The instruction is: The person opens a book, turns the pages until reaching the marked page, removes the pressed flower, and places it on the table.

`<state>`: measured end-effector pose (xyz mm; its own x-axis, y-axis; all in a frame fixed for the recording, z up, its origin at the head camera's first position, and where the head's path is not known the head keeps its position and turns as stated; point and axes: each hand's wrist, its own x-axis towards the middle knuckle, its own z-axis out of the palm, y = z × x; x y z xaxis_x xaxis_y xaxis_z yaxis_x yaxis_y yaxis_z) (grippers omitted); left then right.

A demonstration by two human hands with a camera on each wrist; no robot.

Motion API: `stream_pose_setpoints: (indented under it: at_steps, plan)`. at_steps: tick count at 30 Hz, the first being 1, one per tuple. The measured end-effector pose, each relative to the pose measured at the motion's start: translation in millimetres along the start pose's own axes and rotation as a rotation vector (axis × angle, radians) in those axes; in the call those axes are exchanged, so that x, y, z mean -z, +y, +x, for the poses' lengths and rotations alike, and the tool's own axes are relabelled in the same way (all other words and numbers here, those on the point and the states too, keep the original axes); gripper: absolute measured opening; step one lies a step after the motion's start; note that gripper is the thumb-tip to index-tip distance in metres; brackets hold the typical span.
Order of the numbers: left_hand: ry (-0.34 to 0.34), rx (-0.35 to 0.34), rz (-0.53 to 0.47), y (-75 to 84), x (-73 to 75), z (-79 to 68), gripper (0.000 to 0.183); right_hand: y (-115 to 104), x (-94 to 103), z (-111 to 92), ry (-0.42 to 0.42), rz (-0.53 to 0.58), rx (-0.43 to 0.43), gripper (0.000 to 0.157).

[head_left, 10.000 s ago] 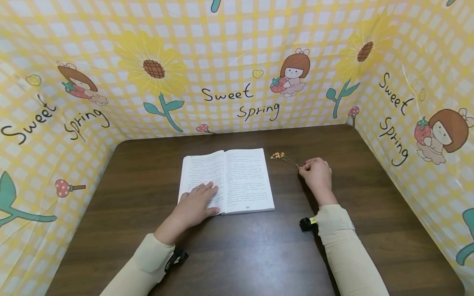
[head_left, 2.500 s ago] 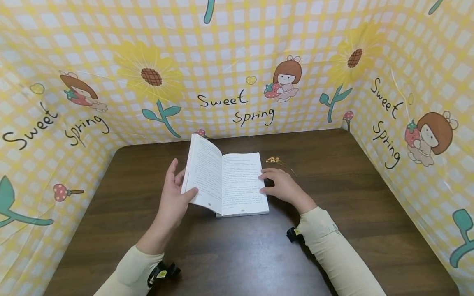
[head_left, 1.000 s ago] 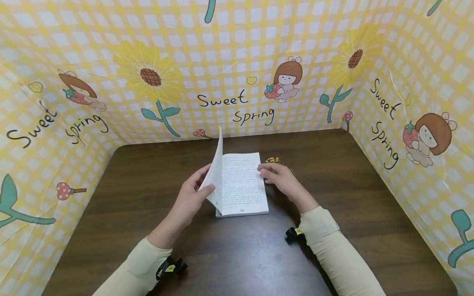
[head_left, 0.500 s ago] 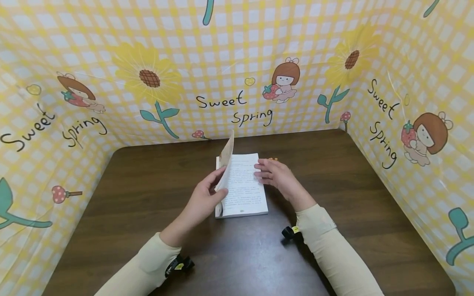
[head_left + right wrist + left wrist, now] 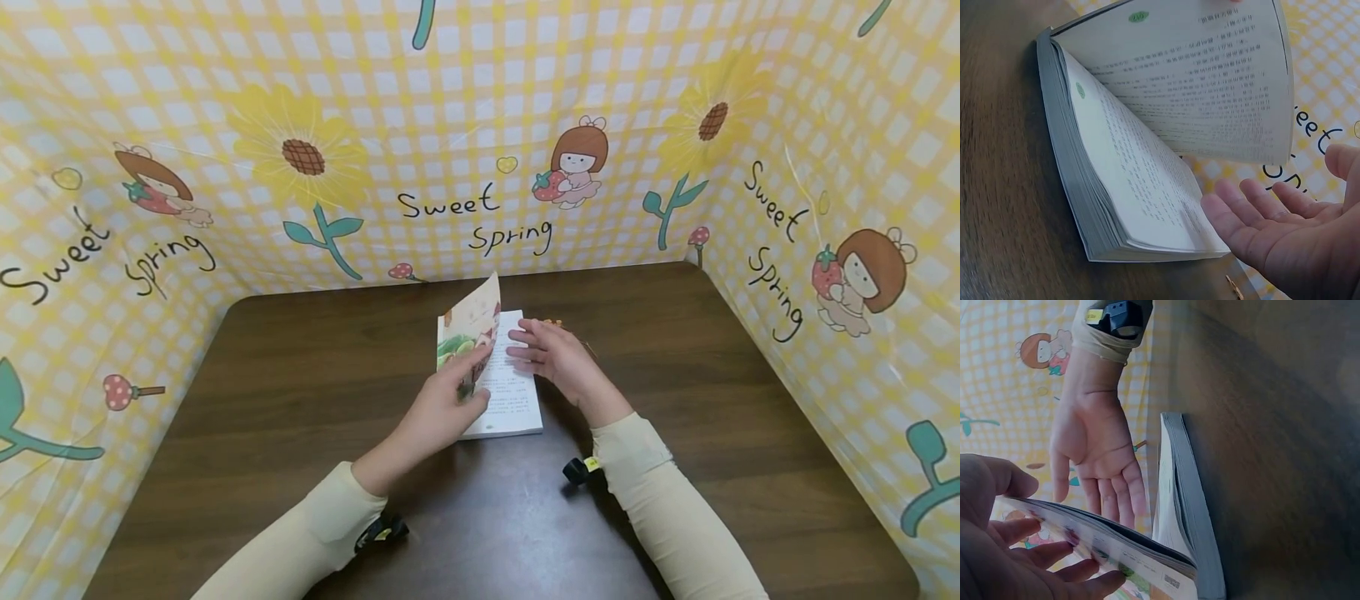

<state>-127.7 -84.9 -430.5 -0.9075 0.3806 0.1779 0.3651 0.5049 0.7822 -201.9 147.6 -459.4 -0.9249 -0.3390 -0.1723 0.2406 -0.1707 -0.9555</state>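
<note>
A paperback book (image 5: 513,410) lies on the table with its front part raised at a slant. My left hand (image 5: 429,410) grips that raised part, thumb on the page side and fingers along the illustrated cover (image 5: 467,335); the left wrist view shows these fingers (image 5: 1054,553) spread over the cover. Over the right-hand page is my right hand (image 5: 564,360), its fingers extended and holding nothing. In the right wrist view its palm (image 5: 1310,244) faces the gap between the raised pages (image 5: 1210,87) and the lower page. A dried yellow flower sprig (image 5: 556,322) is mostly hidden behind the right hand.
The dark wooden table (image 5: 300,367) is enclosed by a yellow checked cloth (image 5: 450,100) with printed flowers and lettering. Black wrist cameras sit on both sleeves, the left one (image 5: 381,533) and the right one (image 5: 577,471).
My right hand has let go of the flower sprig and moved to the book. My left hand has lifted the book's left side and swung it rightward, bringing the cover into view.
</note>
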Motion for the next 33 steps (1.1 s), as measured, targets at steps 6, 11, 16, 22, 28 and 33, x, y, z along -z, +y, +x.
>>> stream_pose_setpoints:
  at_steps: [6,11,16,22,28,33]
  plan:
    - [-0.059,-0.081,0.12,4.7,-10.8,10.1,0.062,-1,-1.8,-1,0.014,0.07,0.009,0.055]
    - [-0.108,-0.07,0.212,10.3,-20.2,14.4,0.059,-1,-4.4,-2,0.057,0.144,0.006,0.054]
    - [-0.141,-0.037,0.331,12.7,-26.7,16.2,0.059,1,-4.9,-1,0.083,0.154,0.011,0.054]
    - [-0.172,-0.022,0.415,15.4,-30.3,16.7,0.06,4,-2.9,1,0.113,0.094,0.007,0.055]
    - [-0.213,-0.068,0.473,15.7,-26.5,20.8,0.059,9,-1.4,3,0.105,0.032,0.014,0.062]
    - [-0.244,-0.1,0.512,12.2,-25.0,23.4,0.061,10,0.0,5,0.128,0.019,-0.005,0.068]
